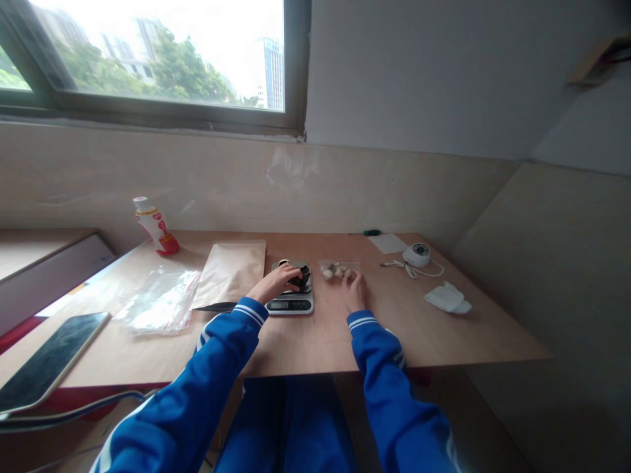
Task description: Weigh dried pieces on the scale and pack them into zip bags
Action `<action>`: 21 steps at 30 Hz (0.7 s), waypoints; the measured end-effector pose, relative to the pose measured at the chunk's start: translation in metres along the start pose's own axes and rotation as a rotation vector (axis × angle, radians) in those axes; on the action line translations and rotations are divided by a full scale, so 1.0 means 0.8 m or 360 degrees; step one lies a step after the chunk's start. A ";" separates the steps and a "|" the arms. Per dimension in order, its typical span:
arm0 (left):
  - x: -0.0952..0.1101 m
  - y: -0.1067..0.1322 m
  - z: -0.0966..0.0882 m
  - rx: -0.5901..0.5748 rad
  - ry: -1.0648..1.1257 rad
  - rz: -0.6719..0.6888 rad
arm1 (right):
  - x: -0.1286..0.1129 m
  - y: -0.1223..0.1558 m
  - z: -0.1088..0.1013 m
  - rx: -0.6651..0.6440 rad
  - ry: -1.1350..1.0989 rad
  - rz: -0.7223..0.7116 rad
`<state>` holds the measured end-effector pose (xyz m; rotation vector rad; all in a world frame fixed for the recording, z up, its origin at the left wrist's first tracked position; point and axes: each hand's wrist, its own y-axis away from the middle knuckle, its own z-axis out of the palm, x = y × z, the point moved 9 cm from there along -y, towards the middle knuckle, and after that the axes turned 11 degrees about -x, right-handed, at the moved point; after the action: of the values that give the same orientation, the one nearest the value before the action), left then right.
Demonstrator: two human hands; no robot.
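Note:
A small kitchen scale (pixel 290 306) with a dark display stands on the table in front of me. Over its plate reaches my left hand (pixel 277 282), fingers curled on a black, irregular object (pixel 300 278) whose kind I cannot make out. A small round pale-and-dark piece (pixel 284 263) shows at the plate's back edge. To the right of the scale lies a clear plastic bag (pixel 325 265) with several pale, lumpy pieces (pixel 340 270) in it. My right hand (pixel 355 292) rests at the bag's right end, fingertips bent closed on its edge.
Left of the scale lie a brown paper pouch (pixel 231 268), a dark pointed object (pixel 217 307), clear zip bags (pixel 158 302) and a phone (pixel 52 361). A bottle (pixel 156 226) stands behind them. Rightward are a white camera (pixel 417 255) with its cable, white paper (pixel 388 244), a green-handled tool (pixel 373 232) and crumpled tissue (pixel 447 299).

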<state>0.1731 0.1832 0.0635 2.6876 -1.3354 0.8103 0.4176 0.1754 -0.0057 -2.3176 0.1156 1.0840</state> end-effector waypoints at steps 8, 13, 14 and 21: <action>0.016 0.004 -0.009 0.0130 0.0178 0.0044 | 0.002 0.000 0.001 0.0019 0.0034 -0.0018; 0.021 0.022 -0.022 0.0431 0.0370 -0.0057 | 0.002 0.001 0.001 0.0035 0.0020 0.0006; 0.019 0.027 -0.026 0.0538 0.0487 -0.0116 | 0.002 0.002 0.001 0.0039 0.0018 0.0016; -0.018 0.045 -0.008 0.0958 0.1923 -0.0492 | 0.002 0.001 0.002 0.0045 0.0004 0.0010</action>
<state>0.1362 0.1729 0.0551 1.7852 -0.3833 2.4343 0.4175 0.1754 -0.0080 -2.2951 0.1382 1.0762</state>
